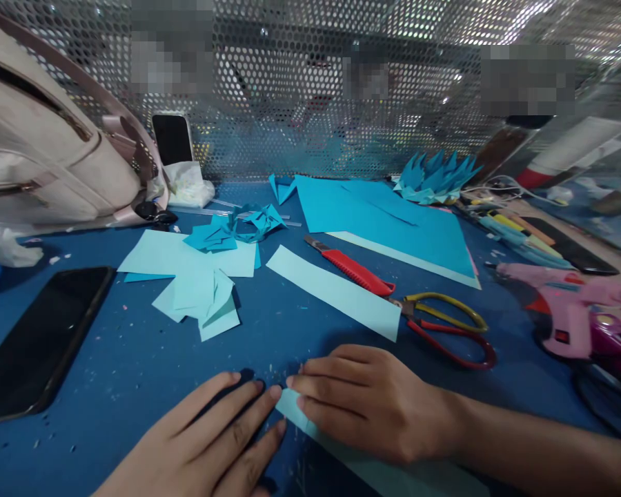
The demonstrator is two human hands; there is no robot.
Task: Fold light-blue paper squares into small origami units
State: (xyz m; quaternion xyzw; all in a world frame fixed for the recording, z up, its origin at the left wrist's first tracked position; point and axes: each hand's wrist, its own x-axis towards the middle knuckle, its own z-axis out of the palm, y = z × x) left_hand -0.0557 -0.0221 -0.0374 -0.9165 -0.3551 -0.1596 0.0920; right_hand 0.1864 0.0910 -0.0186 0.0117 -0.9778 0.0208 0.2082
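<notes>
Table (282, 338) stretches blue across the frame. At bottom centre, my right hand (375, 404) covers a pale paper strip (393, 478), gripping or just pressing, I cannot tell; my left hand (207, 442), fingers spread, lies by its tip.

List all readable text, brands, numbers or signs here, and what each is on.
None readable.
Pink plastic glue gun: small dark patch on the handle; any marking too small to read.
Red ribbed-handled cutter: no legible lettering.
Flat black smartphone at the left: dark screen, no text visible.
Pale blue paper strip under the right hand: no writing visible.
</notes>
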